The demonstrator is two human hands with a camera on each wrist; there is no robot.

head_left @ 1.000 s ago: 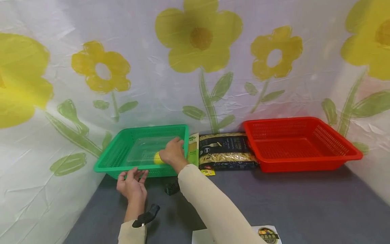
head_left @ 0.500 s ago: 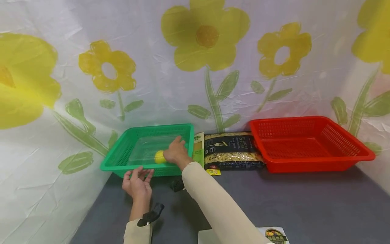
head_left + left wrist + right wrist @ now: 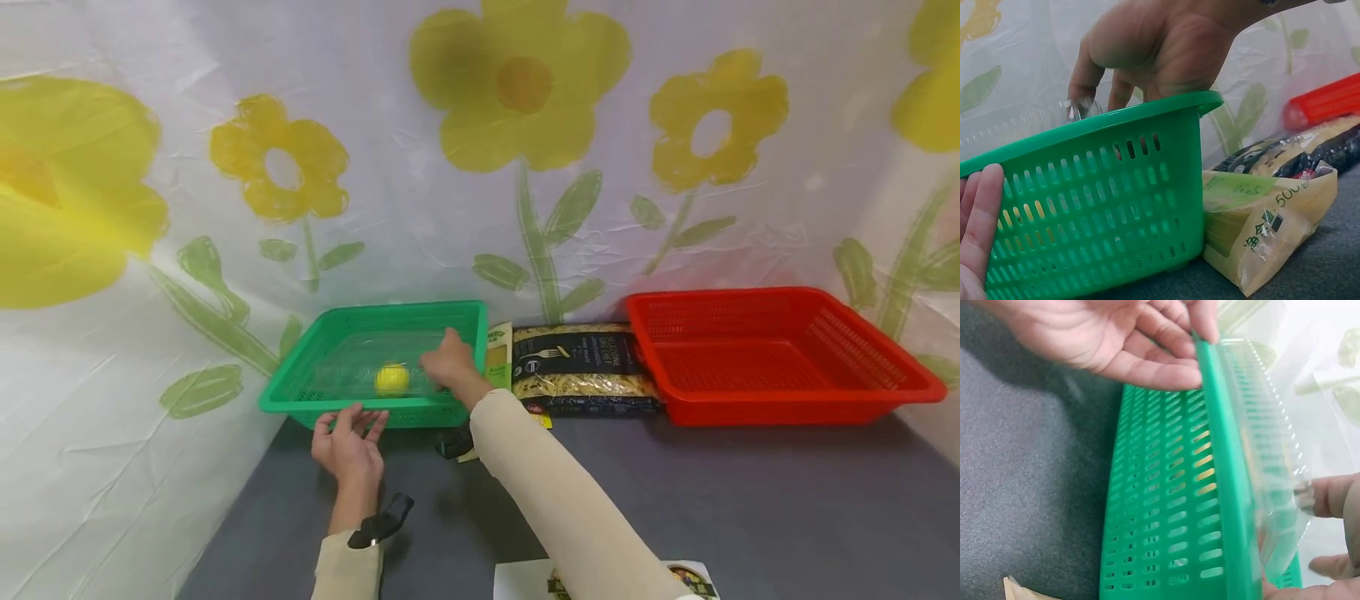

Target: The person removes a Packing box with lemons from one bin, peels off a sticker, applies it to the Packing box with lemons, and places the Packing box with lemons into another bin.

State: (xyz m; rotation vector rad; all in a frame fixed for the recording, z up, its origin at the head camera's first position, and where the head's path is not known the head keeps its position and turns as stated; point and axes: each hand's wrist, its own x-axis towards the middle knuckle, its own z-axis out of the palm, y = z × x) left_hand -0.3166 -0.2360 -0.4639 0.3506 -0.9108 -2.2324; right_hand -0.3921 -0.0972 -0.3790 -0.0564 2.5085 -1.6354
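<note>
A green basket (image 3: 300,407) stands at the back left, with a clear plastic container (image 3: 367,346) inside it. A yellow ball (image 3: 392,380) shows through the clear plastic. My left hand (image 3: 350,447) grips the basket's front rim, its thumb over the rim and its fingers against the outer wall (image 3: 1166,444). Reaching over the front right of the basket, my right hand (image 3: 453,367) pinches the right edge of the clear container. In the right wrist view this edge (image 3: 1297,469) stands above the rim, between the right hand's fingers (image 3: 1335,497).
Right of the basket lie a green-and-cream packet (image 3: 498,358) and a dark pasta bag (image 3: 577,367). A red basket (image 3: 787,408) stands at the back right. A small black object (image 3: 452,444) lies near the green basket. A white printed sheet (image 3: 517,581) is at the front edge.
The view has turned left, so the scene sits farther right. Within the basket the yellow ball has shifted left, away from my right hand, and shows more fully. My left hand keeps the rim.
</note>
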